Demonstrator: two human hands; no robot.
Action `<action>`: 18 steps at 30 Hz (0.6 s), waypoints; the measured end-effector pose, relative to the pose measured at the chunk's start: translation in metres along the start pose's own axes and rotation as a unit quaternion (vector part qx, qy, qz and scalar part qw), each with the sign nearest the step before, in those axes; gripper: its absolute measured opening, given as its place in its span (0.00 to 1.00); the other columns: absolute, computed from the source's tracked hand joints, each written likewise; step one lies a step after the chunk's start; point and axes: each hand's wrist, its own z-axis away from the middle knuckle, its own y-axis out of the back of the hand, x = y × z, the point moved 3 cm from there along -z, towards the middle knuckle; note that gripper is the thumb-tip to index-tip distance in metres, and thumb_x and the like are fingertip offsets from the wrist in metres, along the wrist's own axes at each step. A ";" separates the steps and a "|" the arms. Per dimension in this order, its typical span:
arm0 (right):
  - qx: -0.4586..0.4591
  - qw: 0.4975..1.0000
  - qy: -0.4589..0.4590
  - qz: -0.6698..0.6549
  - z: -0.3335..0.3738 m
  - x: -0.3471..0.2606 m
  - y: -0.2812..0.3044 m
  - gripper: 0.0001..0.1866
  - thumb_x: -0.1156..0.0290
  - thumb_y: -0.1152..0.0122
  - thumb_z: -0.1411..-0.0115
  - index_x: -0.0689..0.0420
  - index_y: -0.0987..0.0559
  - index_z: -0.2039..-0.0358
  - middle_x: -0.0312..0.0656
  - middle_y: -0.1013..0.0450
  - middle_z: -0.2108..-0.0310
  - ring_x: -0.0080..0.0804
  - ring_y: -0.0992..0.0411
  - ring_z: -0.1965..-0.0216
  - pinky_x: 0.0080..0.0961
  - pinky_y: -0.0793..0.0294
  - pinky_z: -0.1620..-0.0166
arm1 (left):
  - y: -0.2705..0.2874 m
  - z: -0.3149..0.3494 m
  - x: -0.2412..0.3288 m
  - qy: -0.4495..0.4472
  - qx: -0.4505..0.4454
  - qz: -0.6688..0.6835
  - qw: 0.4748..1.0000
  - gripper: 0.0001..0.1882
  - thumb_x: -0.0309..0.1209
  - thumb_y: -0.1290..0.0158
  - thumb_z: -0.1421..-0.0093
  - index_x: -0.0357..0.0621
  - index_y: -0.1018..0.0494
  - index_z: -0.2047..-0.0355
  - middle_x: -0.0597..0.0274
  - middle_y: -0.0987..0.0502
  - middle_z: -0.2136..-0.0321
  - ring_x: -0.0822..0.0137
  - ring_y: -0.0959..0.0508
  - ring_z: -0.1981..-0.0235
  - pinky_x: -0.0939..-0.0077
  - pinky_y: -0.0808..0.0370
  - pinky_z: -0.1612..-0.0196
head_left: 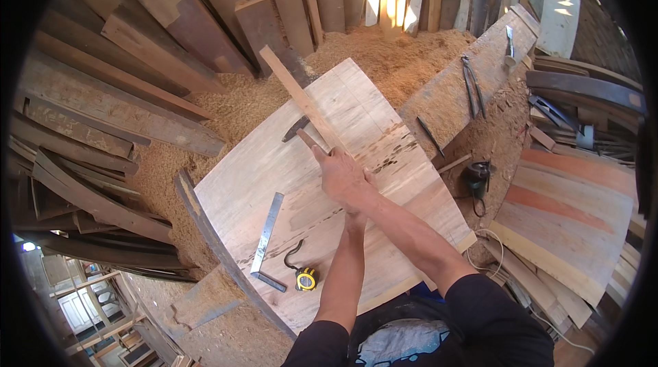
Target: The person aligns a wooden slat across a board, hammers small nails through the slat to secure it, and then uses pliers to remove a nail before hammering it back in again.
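My right hand (337,174) is closed around the handle of a hammer (296,129), whose dark head points away to the left. A long wooden strip (295,86) runs from under my hands past the far edge of a broad pale wooden panel (288,168). My left forearm passes beneath the right wrist; only a bit of my left hand (371,176) shows, closed at the strip's near end, its other fingers hidden. On the panel, left of my arms, lie a metal try square (266,237) and a yellow-and-black tape measure (306,278).
A sawdust-covered plank (452,86) at the right bears pincers (471,86), a chisel (510,48) and a dark thin tool (430,136). Beside it are a black ink-line-like case (476,178) and another panel (562,223). Boards (116,113) lean at left and back around sawdust.
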 end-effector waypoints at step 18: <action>-0.055 0.997 0.036 0.049 0.005 -0.011 0.002 0.43 0.78 0.49 0.41 0.52 0.51 0.26 0.65 0.26 0.54 0.59 0.28 0.46 0.50 0.36 0.38 | 0.010 -0.005 0.001 -0.014 -0.024 -0.068 0.997 0.37 0.42 0.50 0.32 0.36 0.45 0.28 0.45 0.41 0.31 0.48 0.42 0.29 0.57 0.47 0.27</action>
